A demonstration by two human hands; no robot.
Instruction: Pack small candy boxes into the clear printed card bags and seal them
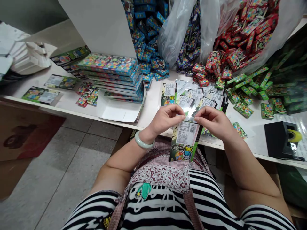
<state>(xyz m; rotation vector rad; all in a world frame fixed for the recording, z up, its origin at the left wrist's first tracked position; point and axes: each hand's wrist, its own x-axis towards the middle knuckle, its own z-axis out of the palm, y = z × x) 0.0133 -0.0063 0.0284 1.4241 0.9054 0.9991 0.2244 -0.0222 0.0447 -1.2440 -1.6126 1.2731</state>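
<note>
Nearest us: our striped top and flowered apron (165, 174) fill the bottom of the view, above a grey tiled floor (59, 172).
Left hand: our left hand (165, 118), with a pale green bangle (143, 141) on its wrist, pinches the top left edge of a printed bag (185, 139), thumb and fingertips pressed together.
Right hand: our right hand (213, 121) pinches the top right edge of the same bag, fingers curled in tight.
Bag position: we hold it upright between both hands, just over the near edge of the white table (153, 105), its barcode label facing us and its lower end against the apron.
Behind the hands: a fanned pile of the same bags (192, 94) lies flat on the table.
Left of that: a stack of flat packs (112, 75) sits on white card.
Far side: blue boxes (146, 35), red boxes (242, 32) in clear plastic, and green boxes (249, 92) are heaped or scattered.
Right edge: a black tape dispenser (281, 140) stands near the table's front.
</note>
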